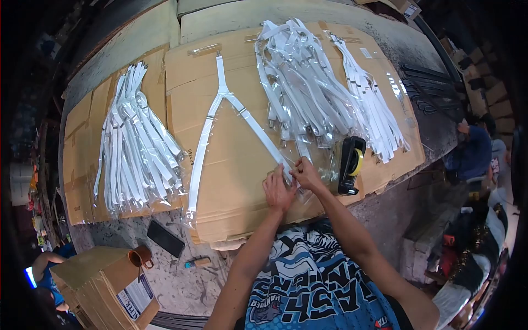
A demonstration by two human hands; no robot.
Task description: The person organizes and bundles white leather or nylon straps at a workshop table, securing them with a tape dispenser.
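A pair of white Y-shaped suspenders (254,124) lies spread on the cardboard, its straps partly in clear plastic and its metal clip at the top. My left hand (279,190) has its fingers closed on the lower end of the right-hand strap. Against the same end, my right hand (307,174) pinches with thumb and forefinger; clear plastic shows about the fingers, and the exact spot pinched is partly hidden. To the right of my hands stands a black tape dispenser (351,165) with a yellow core.
Bundles of plastic-sleeved white suspenders lie left (132,143) and right (302,82), with another bundle (374,104) beyond. Black straps (429,91) lie far right. Below the cardboard (231,214) are a phone (165,238), a carton (93,275) and a brown mug (140,256). Other people sit at both sides.
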